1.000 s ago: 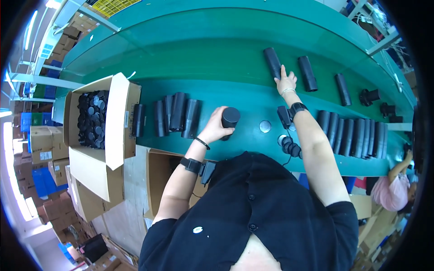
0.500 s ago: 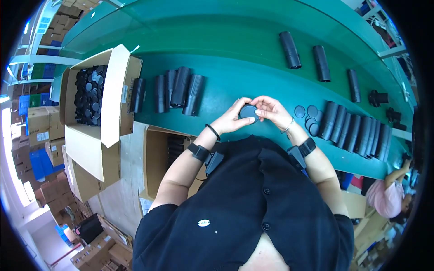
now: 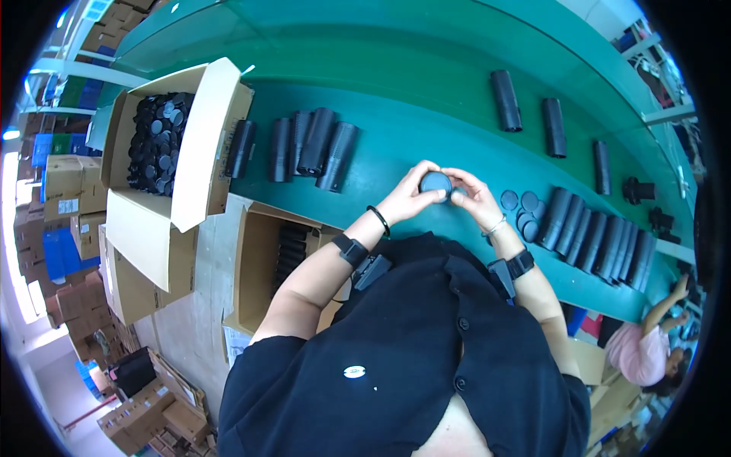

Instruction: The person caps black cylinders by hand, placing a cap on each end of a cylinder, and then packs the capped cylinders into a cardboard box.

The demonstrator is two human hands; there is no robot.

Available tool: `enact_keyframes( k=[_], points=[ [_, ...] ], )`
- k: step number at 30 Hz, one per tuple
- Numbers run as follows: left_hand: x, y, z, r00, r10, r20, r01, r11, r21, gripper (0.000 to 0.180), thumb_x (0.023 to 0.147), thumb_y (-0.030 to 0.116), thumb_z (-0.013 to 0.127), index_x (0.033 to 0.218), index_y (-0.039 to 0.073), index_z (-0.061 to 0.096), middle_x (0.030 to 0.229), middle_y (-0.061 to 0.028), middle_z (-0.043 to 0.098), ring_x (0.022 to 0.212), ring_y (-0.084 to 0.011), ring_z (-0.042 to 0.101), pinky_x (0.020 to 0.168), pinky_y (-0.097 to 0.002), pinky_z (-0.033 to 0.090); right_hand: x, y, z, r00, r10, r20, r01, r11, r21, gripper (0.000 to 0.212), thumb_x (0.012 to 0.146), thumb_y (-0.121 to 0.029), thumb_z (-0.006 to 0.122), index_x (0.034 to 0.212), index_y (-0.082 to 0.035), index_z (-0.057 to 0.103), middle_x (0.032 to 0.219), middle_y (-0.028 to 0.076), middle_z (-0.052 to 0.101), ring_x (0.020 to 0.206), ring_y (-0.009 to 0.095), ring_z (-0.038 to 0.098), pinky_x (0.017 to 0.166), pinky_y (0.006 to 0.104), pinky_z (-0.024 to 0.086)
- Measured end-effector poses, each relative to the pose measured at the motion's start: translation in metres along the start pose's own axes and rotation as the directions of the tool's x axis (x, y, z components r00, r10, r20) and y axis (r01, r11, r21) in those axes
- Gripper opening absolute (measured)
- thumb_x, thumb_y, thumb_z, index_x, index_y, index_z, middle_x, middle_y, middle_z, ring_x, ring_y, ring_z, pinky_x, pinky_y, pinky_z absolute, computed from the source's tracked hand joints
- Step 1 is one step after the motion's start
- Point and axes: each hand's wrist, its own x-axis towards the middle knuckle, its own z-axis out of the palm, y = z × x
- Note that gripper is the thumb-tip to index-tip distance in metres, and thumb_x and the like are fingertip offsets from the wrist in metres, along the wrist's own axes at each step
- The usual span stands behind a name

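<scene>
My left hand pinches a round black cap between thumb and fingers above the green table. Right beside it, my right hand is closed on a smaller dark round piece, partly covered by the thumb; its exact kind is unclear. The two pieces are close together, perhaps touching. Just right of that hand, several loose black caps lie flat on the table. Beyond them is a row of ribbed black tubes.
An open carton full of black caps stands at the left, near several black tubes. A lower carton holds more tubes. Further tubes lie toward the back right. A co-worker in pink sits at the far right.
The cap in my left hand has come apart from the right fingers, where a smaller dark piece now shows. The view has shifted slightly, moving the scene within it.
</scene>
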Motion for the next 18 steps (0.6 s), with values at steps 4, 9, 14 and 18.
enact_keyframes(
  k=[4, 9, 14, 18],
  points=[
    [0.010, 0.006, -0.008, 0.970, -0.242, -0.023, 0.129, 0.590, -0.797, 0.031, 0.094, 0.021, 0.056, 0.121, 0.009, 0.048, 0.111, -0.0056, 0.054, 0.109, -0.0170, 0.050, 0.097, -0.0348, 0.038, 0.012, 0.026, 0.001, 0.982, -0.157, 0.108, 0.191, 0.783, -0.592, 0.092, 0.064, -0.011, 0.081, 0.142, -0.005, 0.033, 0.138, 0.012, 0.044, 0.129, 0.025, 0.040, 0.103, 0.0358, 0.036],
    [0.018, -0.003, -0.068, 0.864, -0.184, -0.469, 0.152, 0.983, -0.105, 0.043, 0.095, 0.038, 0.055, 0.124, 0.007, 0.048, 0.114, -0.0118, 0.055, 0.107, -0.0237, 0.053, 0.092, -0.0379, 0.042, 0.044, 0.018, 0.018, 0.999, -0.037, -0.037, 0.028, 0.975, -0.219, 0.082, 0.073, -0.013, 0.077, 0.140, -0.001, 0.030, 0.126, 0.011, 0.048, 0.117, 0.020, 0.048, 0.100, 0.0318, 0.038],
    [-0.011, -0.008, -0.163, 0.777, -0.075, -0.626, 0.610, 0.337, 0.717, 0.069, 0.076, 0.032, 0.073, 0.132, 0.010, 0.041, 0.114, -0.0195, 0.050, 0.108, -0.0386, 0.049, 0.082, -0.0503, 0.047, 0.120, 0.014, -0.041, 0.907, -0.028, -0.420, -0.192, 0.861, -0.471, 0.090, 0.083, -0.032, 0.071, 0.142, 0.009, 0.018, 0.125, 0.023, 0.051, 0.112, 0.026, 0.054, 0.094, 0.0328, 0.044],
    [-0.013, -0.039, -0.192, 0.767, -0.347, -0.539, 0.641, 0.400, 0.655, 0.089, 0.070, 0.022, 0.080, 0.141, 0.012, 0.029, 0.126, -0.0288, 0.045, 0.110, -0.0458, 0.050, 0.094, -0.0492, 0.044, 0.185, 0.007, -0.082, 0.822, -0.182, -0.539, -0.245, 0.741, -0.625, 0.090, 0.076, -0.031, 0.070, 0.142, 0.006, 0.021, 0.120, 0.029, 0.056, 0.108, 0.037, 0.060, 0.092, 0.0388, 0.048]
  ],
)
